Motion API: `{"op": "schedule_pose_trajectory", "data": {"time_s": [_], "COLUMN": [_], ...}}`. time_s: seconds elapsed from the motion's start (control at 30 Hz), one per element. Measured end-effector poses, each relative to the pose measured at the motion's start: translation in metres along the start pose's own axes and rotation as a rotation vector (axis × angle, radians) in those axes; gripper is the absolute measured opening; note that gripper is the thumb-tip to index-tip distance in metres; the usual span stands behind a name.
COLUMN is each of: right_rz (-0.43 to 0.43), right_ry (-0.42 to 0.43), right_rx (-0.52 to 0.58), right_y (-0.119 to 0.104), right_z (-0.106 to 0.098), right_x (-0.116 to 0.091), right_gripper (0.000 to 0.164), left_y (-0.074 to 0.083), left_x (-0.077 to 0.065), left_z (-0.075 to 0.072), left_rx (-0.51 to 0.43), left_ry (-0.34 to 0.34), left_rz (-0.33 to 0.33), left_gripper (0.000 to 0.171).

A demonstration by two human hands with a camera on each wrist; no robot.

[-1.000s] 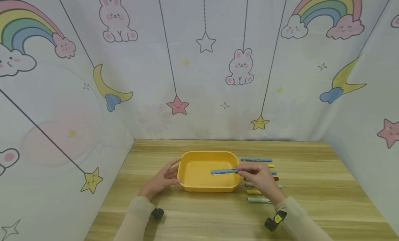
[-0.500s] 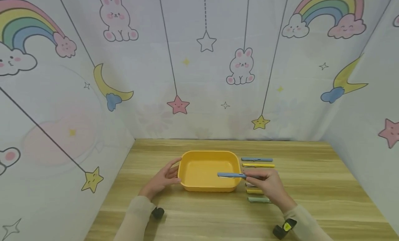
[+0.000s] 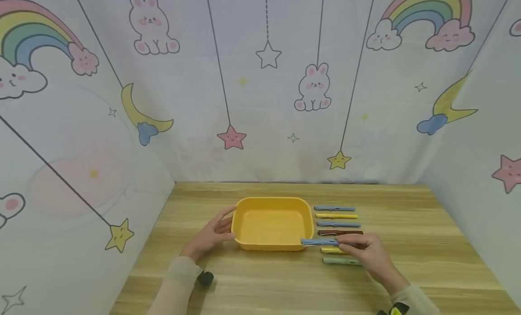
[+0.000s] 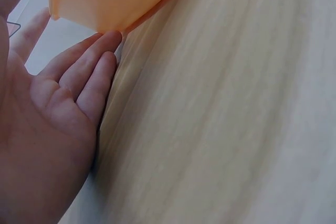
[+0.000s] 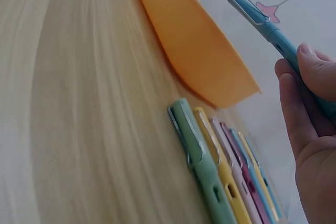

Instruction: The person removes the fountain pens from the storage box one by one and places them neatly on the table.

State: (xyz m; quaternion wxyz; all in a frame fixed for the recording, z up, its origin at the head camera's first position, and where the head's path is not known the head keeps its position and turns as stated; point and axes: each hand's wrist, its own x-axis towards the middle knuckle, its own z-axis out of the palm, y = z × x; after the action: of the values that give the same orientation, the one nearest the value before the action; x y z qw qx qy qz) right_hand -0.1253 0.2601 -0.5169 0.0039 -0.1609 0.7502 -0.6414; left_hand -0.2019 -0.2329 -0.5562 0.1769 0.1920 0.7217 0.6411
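My right hand (image 3: 371, 256) pinches a blue clip pen (image 3: 319, 242) between thumb and fingers, raised off the table. In the head view its capped end overlaps the front right corner of the yellow tray (image 3: 272, 247). The right wrist view shows the held blue pen (image 5: 286, 48) in the air above the row. At the tray's left end my left hand (image 3: 211, 234) rests its fingertips on the outer wall. Seen from the left wrist, those fingers (image 4: 94, 80) lie fairly straight against the tray.
Right of the tray, several clip pens lie in a row: blue (image 3: 334, 208), yellow (image 3: 337, 216), blue (image 3: 338, 224), dark red (image 3: 340, 233), yellow (image 3: 330, 250) and green (image 3: 341, 261). A pale pinkish pen (image 5: 231, 156) shows only from the right wrist. Patterned cloth walls (image 3: 260, 102) surround the wooden table (image 3: 260, 283).
My right hand has carried the blue pen from over the tray rightward and nearer to me, uncovering the back pens of the row. The left hand stays put.
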Motion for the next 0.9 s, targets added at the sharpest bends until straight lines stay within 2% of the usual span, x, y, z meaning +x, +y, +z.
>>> {"op": "schedule_pose_trajectory", "data": {"time_s": [0.07,0.3,0.6,0.9], "right_rz": [0.017,-0.005,0.039,-0.005], "right_ry": [0.002,0.031,0.083,0.095], "right_rx": [-0.024,-0.121,-0.233,-0.335], "right_y": [0.002,0.011,0.017,0.026], "right_z": [-0.003,-0.017,-0.023,-0.033], "right_x": [-0.006,-0.022,-0.038,-0.055], "right_gripper": [0.02,0.014,0.016,0.013], "left_y": [0.001,-0.001,-0.001,-0.001], "left_x": [0.0,-0.001,0.0,0.002], "left_z": [0.0,0.001,0.0,-0.001], "left_rx": [-0.003,-0.016,-0.015,-0.005], "left_ry": [-0.005,-0.008,-0.012,-0.01], "left_rz": [0.0,-0.006,0.007,0.007], "left_gripper": [0.089,0.09,0.089,0.088]}}
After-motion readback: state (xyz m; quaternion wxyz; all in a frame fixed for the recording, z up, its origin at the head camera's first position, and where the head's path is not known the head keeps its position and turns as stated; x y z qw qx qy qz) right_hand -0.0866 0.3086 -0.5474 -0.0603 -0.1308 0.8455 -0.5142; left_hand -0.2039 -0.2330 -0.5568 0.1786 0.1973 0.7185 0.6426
